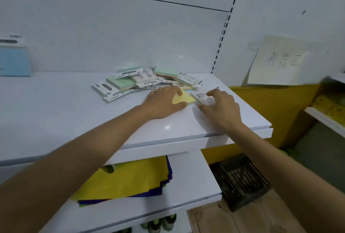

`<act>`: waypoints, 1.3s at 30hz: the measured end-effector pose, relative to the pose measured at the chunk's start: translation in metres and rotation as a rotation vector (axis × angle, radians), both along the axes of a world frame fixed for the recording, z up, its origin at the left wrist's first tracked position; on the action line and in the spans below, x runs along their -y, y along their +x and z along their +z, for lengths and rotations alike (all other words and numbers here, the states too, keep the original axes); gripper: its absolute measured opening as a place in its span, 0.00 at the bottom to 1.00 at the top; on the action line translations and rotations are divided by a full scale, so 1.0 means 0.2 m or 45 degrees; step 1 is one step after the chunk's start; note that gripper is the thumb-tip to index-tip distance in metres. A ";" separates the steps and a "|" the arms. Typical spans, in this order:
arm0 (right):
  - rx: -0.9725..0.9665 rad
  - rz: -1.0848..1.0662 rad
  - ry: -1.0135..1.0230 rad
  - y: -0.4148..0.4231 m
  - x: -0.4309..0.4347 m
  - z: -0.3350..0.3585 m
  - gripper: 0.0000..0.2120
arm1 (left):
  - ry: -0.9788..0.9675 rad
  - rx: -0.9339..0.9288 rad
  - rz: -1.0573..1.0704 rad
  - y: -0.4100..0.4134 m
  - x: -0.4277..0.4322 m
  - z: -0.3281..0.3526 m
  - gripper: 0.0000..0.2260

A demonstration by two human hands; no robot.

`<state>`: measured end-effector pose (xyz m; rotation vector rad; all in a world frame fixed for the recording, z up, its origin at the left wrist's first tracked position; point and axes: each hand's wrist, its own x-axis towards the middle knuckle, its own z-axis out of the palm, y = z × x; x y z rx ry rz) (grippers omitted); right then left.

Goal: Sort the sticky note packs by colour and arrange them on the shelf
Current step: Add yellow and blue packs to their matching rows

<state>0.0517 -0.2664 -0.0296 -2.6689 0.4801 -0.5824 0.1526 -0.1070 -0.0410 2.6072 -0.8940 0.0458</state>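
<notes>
A loose heap of sticky note packs [141, 81], mostly pale green with white header cards, lies on the white shelf [74, 106]. A yellow pack [183, 98] lies at the heap's near right edge. My left hand [164, 102] grips the yellow pack from the left, fingers above and thumb below it. My right hand [220, 107] has curled fingers round the pack's white header card [202, 97] on the right. A blue pack [15, 61] stands at the far left against the back wall.
The shelf's front edge [205, 139] runs below my wrists. A lower shelf holds a stack of yellow and blue paper sheets [127, 180]. A black plastic basket [242, 178] sits on the floor to the right. A handwritten paper sign [280, 61] hangs on the right wall.
</notes>
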 end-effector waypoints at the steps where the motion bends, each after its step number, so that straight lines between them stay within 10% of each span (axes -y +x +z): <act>1: -0.086 -0.006 -0.056 0.06 0.02 -0.01 0.26 | -0.032 -0.007 0.016 0.01 0.00 -0.01 0.23; 7: -0.344 0.175 -0.250 0.26 0.19 0.02 0.28 | -0.404 -0.078 0.029 0.02 -0.01 0.03 0.34; 10: -0.069 0.273 -0.280 0.27 0.21 0.07 0.17 | -0.578 -0.152 -0.012 0.03 -0.01 0.02 0.34; 15: 0.535 0.180 0.831 0.37 0.17 0.18 0.15 | -0.643 -0.243 -0.038 0.04 -0.02 0.02 0.29; 22: 0.271 0.423 1.951 0.46 0.18 0.27 0.03 | -0.936 -0.530 0.228 0.08 -0.04 0.02 0.40; 28: 0.145 0.635 2.032 0.53 0.27 0.16 0.18 | -1.064 -0.566 0.282 0.06 0.00 0.05 0.10; 39: 0.112 0.759 1.965 0.49 0.28 0.02 0.07 | -1.578 -0.547 0.525 -0.12 0.12 0.06 0.12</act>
